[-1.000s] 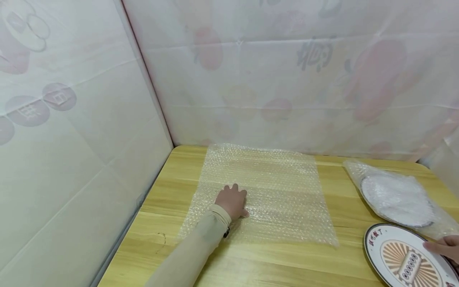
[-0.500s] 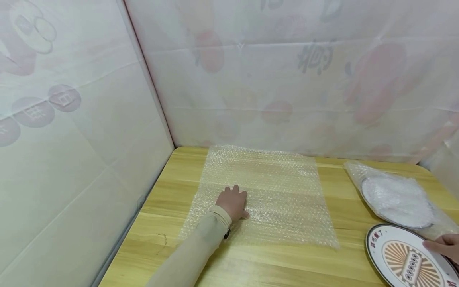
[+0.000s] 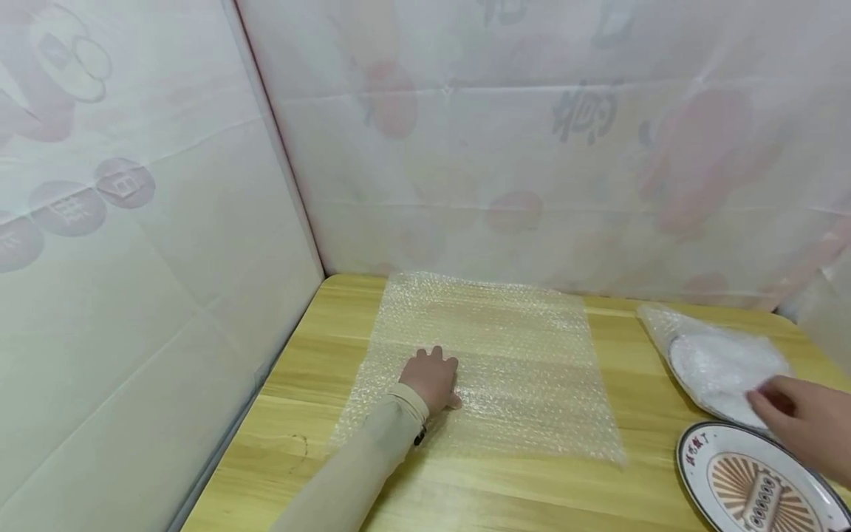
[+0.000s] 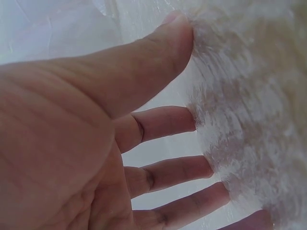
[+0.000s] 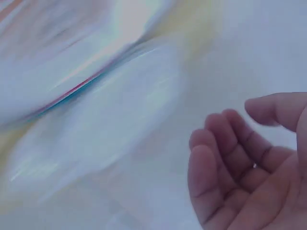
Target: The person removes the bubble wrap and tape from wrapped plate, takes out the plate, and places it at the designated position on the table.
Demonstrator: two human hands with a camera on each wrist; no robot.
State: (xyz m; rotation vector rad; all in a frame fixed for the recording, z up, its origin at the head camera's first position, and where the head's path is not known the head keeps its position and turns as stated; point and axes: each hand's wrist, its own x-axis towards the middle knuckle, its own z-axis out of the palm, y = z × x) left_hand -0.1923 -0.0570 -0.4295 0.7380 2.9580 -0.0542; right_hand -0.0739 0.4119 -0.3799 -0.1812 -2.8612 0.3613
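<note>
A clear sheet of bubble wrap (image 3: 518,369) lies spread on the wooden table. My left hand (image 3: 431,378) rests on it with fingers spread, and in the left wrist view the fingertips (image 4: 184,119) touch the plastic. At the right, a white plate (image 3: 718,451) with a dark rim and an orange sunburst print lies on the table. My right hand (image 3: 807,421) is above its far edge, fingers loosely curled and holding nothing, as the right wrist view confirms. Behind the plate sits another plate wrapped in bubble wrap (image 3: 725,366), partly hidden by that hand.
The wooden table (image 3: 532,491) meets a pale printed cloth wall (image 3: 465,162) at the back. Another cloth wall (image 3: 199,258) stands along the left side. The bare plate runs toward the right lower edge of the head view.
My right hand has let go of the printed plate's rim and risen toward the back left, over the wrapped plate. The left hand stays in place on the bubble wrap.
</note>
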